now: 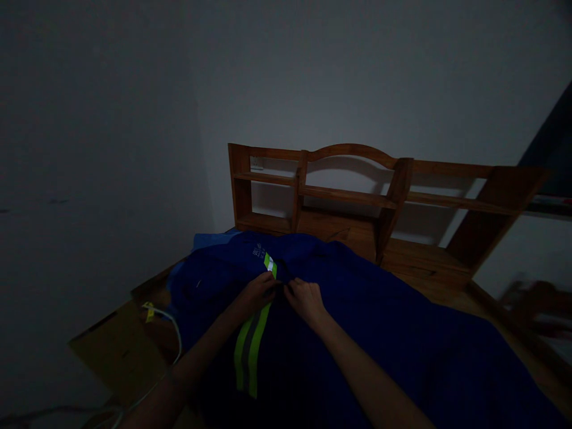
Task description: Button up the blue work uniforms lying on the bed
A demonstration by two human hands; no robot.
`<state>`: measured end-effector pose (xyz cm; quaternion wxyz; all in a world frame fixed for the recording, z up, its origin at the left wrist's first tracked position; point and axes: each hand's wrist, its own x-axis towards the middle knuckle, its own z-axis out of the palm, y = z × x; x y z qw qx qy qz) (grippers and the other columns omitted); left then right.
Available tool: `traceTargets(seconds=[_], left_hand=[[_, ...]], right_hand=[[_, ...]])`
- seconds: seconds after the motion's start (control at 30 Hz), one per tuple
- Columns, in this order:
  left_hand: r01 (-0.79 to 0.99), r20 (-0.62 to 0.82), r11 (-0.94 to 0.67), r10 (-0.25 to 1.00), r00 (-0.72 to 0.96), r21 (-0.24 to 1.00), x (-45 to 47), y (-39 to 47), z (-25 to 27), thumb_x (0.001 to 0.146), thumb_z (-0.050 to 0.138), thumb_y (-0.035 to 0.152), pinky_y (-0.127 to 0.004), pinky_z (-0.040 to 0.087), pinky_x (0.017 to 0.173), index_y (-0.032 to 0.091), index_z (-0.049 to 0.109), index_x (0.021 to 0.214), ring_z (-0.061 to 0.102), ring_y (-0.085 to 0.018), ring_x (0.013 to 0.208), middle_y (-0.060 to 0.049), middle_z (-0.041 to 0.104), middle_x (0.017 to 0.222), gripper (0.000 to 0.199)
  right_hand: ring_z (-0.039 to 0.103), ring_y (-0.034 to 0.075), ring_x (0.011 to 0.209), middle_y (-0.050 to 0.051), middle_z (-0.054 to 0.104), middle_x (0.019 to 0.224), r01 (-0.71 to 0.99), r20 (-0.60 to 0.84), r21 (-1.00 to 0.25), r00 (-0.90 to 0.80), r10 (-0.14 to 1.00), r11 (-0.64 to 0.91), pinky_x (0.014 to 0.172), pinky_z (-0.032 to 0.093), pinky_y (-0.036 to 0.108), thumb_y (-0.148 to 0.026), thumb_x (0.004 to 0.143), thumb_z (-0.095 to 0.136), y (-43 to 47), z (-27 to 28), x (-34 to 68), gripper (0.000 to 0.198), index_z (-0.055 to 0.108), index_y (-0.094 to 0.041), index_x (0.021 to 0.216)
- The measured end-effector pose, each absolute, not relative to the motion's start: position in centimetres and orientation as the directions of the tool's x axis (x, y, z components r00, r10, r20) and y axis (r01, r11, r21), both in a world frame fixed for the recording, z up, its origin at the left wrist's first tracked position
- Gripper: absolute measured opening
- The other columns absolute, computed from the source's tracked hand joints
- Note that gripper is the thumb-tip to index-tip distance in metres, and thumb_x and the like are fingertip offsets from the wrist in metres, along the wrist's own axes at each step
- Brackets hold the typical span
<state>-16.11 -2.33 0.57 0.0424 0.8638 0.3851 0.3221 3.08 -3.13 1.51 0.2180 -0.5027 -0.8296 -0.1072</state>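
Spread over the bench (447, 292), the blue jacket (379, 310) looks soft, limp and hard to damage, best taken between fingertips where the left hand (259, 292) and right hand (306, 299) pinch it, close together.

The garment (366, 298) lies before the shelf unit (348, 193), which stands in front of the wall (313, 71). On the garment, 2 hands sit near each other: left hand (261, 291) across the band (243, 354), right hand (306, 298) just to its right. Another cloth (214, 239) shows at the garment's far left edge. A cable (179, 336) runs left of the garment; a board (118, 342) lies farther left.
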Motion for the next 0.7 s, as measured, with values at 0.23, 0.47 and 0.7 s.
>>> traceTargets(seconds=[0.23,0.47,0.7], left_hand=[[0.640,0.524,-0.701,0.690,0.499,0.314,-16.0,-2.4,0.9,0.083,0.048,0.015,-0.027,0.045,0.078,0.019,0.062,0.094,0.053,-0.015,0.087,-0.004,0.054,0.091,0.019],[0.639,0.564,-0.692,0.691,0.452,0.336,-15.8,-2.2,0.9,0.085,0.044,0.017,-0.028,0.045,0.079,0.019,0.061,0.097,0.053,-0.015,0.087,-0.005,0.054,0.093,0.020],[0.669,0.595,-0.675,0.688,0.416,0.312,-15.4,-3.0,2.0,0.089,0.044,0.030,-0.031,0.045,0.083,0.021,0.058,0.101,0.053,-0.017,0.095,-0.006,0.053,0.102,0.021]], right_hand=[[0.062,0.014,0.074,0.003,0.065,0.084,0.891,0.442,-0.075,-0.373,0.816,0.448,0.061,0.033,0.025,-0.042,0.093,0.034,-3.1,1.5,2.9,0.036,0.060,-0.020,0.082],[0.061,0.013,0.075,0.001,0.063,0.088,0.850,0.405,0.005,-0.484,0.776,0.527,0.061,0.035,0.024,-0.040,0.094,0.034,-2.8,3.3,5.6,0.032,0.059,-0.021,0.088],[0.059,0.012,0.080,0.002,0.059,0.100,0.844,0.365,-0.059,-0.480,0.798,0.534,0.067,0.040,0.022,-0.040,0.088,0.048,-3.3,3.6,12.8,0.025,0.061,-0.022,0.099]])
